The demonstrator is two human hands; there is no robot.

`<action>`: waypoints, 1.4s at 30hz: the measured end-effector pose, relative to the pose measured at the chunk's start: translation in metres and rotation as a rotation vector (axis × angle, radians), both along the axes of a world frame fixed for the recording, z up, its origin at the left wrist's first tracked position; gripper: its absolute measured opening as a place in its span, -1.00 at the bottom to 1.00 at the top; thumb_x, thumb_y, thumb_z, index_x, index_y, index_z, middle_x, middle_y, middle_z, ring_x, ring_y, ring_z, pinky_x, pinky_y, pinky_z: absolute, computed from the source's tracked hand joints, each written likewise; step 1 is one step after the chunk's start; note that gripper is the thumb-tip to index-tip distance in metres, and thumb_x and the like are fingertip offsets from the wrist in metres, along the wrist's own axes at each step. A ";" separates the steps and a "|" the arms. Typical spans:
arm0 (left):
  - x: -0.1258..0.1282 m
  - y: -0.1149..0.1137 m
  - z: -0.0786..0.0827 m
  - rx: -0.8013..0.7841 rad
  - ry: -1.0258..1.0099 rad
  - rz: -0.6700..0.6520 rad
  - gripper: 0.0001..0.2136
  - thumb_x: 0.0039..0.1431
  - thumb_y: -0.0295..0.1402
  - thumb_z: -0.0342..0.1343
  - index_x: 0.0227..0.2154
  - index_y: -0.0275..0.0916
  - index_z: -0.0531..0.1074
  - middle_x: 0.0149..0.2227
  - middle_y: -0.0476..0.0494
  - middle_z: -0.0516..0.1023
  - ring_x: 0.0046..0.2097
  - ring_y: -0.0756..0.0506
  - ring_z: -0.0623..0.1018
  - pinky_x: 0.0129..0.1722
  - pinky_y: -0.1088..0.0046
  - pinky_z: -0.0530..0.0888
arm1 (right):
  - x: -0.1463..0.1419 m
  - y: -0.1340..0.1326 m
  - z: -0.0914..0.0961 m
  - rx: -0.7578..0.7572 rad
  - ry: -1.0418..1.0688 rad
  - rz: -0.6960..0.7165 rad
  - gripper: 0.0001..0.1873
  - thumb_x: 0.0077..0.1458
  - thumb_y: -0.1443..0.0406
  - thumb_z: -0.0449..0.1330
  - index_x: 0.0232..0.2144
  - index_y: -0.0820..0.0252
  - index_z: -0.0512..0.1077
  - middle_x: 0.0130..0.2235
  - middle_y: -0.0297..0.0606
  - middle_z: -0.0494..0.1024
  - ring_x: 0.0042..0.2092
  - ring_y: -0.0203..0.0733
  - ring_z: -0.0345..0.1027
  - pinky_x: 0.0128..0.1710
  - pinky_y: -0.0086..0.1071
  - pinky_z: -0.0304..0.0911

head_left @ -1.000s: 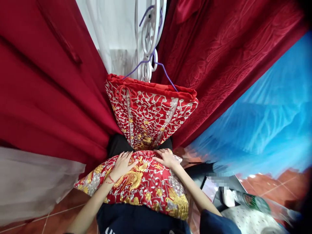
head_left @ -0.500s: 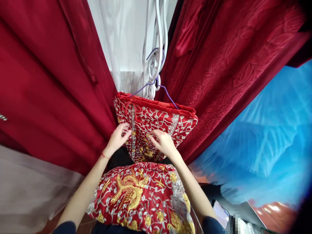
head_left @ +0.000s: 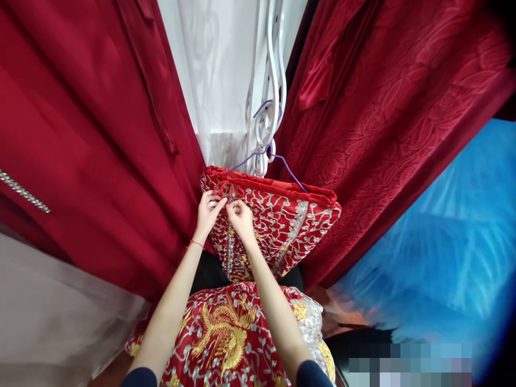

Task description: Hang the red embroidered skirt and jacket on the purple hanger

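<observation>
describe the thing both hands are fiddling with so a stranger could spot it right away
Start at the white scrolled metal rack between the dark red curtains, where a purple wire hanger holds a red garment embroidered in silver and gold. At its top left corner, the left hand and right hand meet at a small red cord knot, plain red, unlike the metallic stitching around it.
</observation>
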State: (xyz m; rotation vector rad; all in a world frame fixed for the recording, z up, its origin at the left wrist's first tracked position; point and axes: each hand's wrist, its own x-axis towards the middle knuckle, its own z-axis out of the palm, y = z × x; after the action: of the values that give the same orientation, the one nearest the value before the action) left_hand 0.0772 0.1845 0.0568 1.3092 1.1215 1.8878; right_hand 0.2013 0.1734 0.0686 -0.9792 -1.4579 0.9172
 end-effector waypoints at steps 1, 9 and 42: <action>0.000 0.000 0.003 -0.030 0.013 -0.057 -0.62 -0.05 -0.22 0.37 -0.21 -0.23 0.40 -0.27 -0.08 0.53 -0.24 0.00 0.55 -0.21 0.52 0.49 | 0.001 -0.001 0.003 0.035 -0.038 -0.086 -0.77 0.12 0.10 0.17 -0.38 0.13 0.34 -0.58 -0.49 0.43 -0.56 -0.36 0.26 -0.44 -0.47 0.19; 0.013 -0.014 -0.001 -0.221 -0.188 -0.258 -0.68 -0.04 -0.15 0.33 -0.31 -0.26 0.47 -0.35 -0.01 0.53 -0.35 0.04 0.49 -0.33 0.55 0.43 | 0.010 -0.010 0.011 0.106 -0.088 -0.200 -0.67 0.20 0.01 0.11 -0.23 0.13 0.39 -0.57 -0.49 0.41 -0.53 -0.31 0.29 -0.40 -0.44 0.21; -0.087 -0.063 -0.021 -0.426 0.022 0.075 -0.69 -0.07 -0.23 0.09 -0.70 -0.16 0.06 -0.72 0.11 0.09 -0.59 0.04 0.27 -0.52 0.52 0.24 | 0.172 -0.046 0.037 0.211 -0.718 -0.949 -0.84 0.16 0.18 0.06 -0.36 0.11 0.35 -0.49 -0.20 0.52 -0.43 -0.06 0.42 -0.39 -0.31 0.16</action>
State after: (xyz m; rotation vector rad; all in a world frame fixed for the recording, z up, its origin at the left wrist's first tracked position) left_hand -0.0097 0.1211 0.0359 1.0594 1.5020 1.5699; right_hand 0.3730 0.1273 0.1052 -1.7033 -1.3449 -0.3119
